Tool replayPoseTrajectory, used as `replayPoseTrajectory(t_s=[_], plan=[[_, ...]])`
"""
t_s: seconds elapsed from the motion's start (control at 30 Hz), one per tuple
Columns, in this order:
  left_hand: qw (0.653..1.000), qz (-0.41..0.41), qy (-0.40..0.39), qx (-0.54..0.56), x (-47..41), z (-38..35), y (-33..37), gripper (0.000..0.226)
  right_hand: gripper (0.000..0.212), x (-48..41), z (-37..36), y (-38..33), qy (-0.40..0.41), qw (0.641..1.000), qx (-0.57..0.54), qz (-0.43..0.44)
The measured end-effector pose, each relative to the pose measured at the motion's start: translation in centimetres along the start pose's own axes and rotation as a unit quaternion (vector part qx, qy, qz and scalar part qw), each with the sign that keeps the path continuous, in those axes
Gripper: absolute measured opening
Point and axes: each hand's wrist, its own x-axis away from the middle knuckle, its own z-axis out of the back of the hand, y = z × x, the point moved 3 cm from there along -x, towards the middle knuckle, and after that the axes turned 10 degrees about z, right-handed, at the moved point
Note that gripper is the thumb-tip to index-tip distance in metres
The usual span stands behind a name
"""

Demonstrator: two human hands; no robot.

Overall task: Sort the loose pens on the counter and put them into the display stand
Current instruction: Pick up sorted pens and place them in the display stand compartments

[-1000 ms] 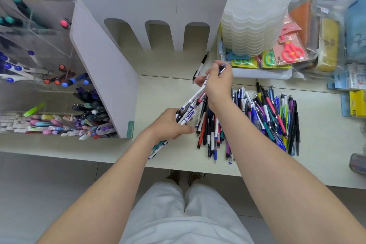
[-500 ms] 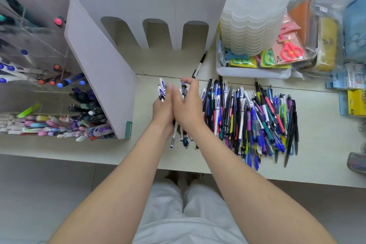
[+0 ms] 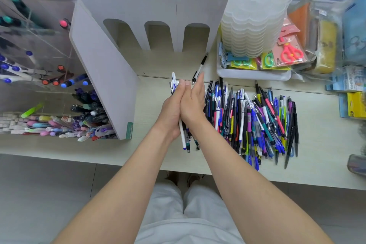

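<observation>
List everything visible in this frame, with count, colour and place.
pen bundle: one, white and blue, between the palms
loose pens: many, mixed colours, on the counter right of the hands
single pen: one, black and white, behind the hands
display stand: one, white, at the back
acrylic holder: one, clear, left, holding markers
flower trays: one stack, translucent, back right
scissors pack: one, red, beside the stack
counter: one, pale
left hand: presses the bundle
right hand: flat against the bundle
</observation>
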Motion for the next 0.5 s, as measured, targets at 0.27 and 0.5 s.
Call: replayPoseTrajectory(t_s=[0.27,0.5], plan=[[0.984,-0.091,0.153,0.007,0.5,0.4,0.0,0.032,0.086,-0.3,0.1,0.9,-0.002,0.973,-0.215,-0.086],[0.942,-0.184,0.281,-0.013,1.1,1.2,3.0,0.022,0.061,3.0,5.4,0.9,-0.146,0.977,-0.126,-0.089]])
